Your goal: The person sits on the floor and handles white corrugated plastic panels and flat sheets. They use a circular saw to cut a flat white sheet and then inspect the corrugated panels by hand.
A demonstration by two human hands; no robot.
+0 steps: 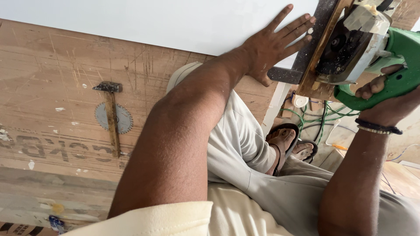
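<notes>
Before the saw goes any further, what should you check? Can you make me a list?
1. Right hand wrapped firmly around the green power saw: ok.
2. Left hand flat on the white board, holding it down: ok.
3. Left fingertips well away from the saw: not ok, they lie right beside its dark metal base plate.
4. Blade free and on its line: cannot tell, it is hidden.
5. Green cables on the floor away from the sandalled feet: not ok, they lie close.
6. Wooden-handled hammer and loose round saw blade lying off to the side: ok.

right hand (385,102) grips green saw (372,48); left hand (271,46) presses white board (153,22).
</notes>
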